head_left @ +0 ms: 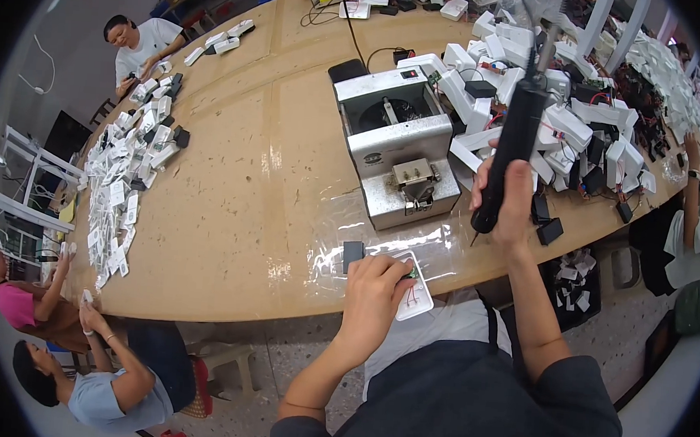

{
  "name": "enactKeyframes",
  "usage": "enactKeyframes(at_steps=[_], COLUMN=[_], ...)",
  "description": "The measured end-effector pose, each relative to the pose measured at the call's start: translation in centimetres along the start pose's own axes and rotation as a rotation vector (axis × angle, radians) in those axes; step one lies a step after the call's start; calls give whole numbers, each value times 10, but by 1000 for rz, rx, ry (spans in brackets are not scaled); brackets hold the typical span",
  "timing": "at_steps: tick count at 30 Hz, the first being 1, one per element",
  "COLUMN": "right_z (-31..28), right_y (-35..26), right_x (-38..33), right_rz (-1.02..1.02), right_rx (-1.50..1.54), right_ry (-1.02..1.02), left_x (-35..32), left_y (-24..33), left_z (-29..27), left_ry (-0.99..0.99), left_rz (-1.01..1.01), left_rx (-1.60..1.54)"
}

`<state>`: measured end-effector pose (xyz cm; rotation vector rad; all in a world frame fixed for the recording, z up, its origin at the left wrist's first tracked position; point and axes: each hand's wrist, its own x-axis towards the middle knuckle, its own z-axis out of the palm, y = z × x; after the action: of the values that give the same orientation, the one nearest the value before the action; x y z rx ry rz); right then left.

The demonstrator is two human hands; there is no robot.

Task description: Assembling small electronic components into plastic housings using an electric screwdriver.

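At the table's near edge, my left hand (369,293) is closed on a white plastic housing (416,302). Its fingertips press at a small green circuit board (413,272) inside; thin red wires show in the tray-like shell. My right hand (512,204) grips a black electric screwdriver (511,144), held upright above the table to the right of the housing. The driver's thin bit points down, apart from the housing, and a cord runs up from its top. Beside my left fingers lies a dark grey rectangular block (352,253).
A silver metal machine (399,153) with a dark round drum stands ahead. Piled white housings (572,124) with wires and black blocks fill the right side. White parts (116,194) line the left edge, where people sit working. A bin (574,283) of white pieces sits below right.
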<state>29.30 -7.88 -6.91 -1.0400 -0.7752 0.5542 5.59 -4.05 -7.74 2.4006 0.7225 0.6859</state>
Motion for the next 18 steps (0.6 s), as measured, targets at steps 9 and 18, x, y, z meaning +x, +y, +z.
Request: enactKeyframes(at_steps=[9,18], right_z=[80,99], right_y=[-52,-34], right_x=[41,38], right_rz=[-276,-250], right_rx=[103,34], right_ry=[-196,-220], left_x=[-1,-1], left_y=[4,3], left_z=[-6,-6], left_ry=[-19,-5], left_rz=[-17,-38], left_rx=[73,35])
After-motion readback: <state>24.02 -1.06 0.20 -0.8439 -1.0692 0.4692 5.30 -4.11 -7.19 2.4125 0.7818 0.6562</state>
